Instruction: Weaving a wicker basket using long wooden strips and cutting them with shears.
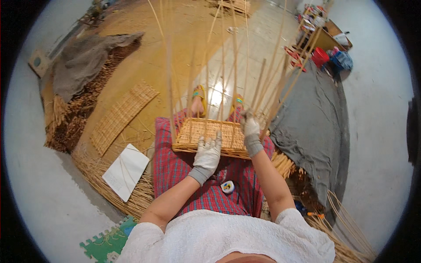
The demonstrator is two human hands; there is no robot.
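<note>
A rectangular woven wicker basket base (pixel 228 135) lies across my lap, with tall upright stakes (pixel 222 57) standing from its edges. My left hand (pixel 208 154), in a pale glove with a grey cuff, grips the near edge of the base, thumb and fingers over the weave. At the right end of the base my right hand (pixel 251 126), gloved the same way, is closed with its fingers bent round a wicker strand, which the glove mostly hides. A small round-cornered tape measure (pixel 227 187) rests on the red plaid cloth (pixel 206 201) over my lap.
On the left lie a flat woven panel (pixel 123 116), a white sheet (pixel 126 172) and loose cane. Dark sticks under a grey cloth (pixel 83 65) line that wall. To the right, another grey cloth (pixel 307 127) covers bundles; a red bucket (pixel 320 56) stands beyond.
</note>
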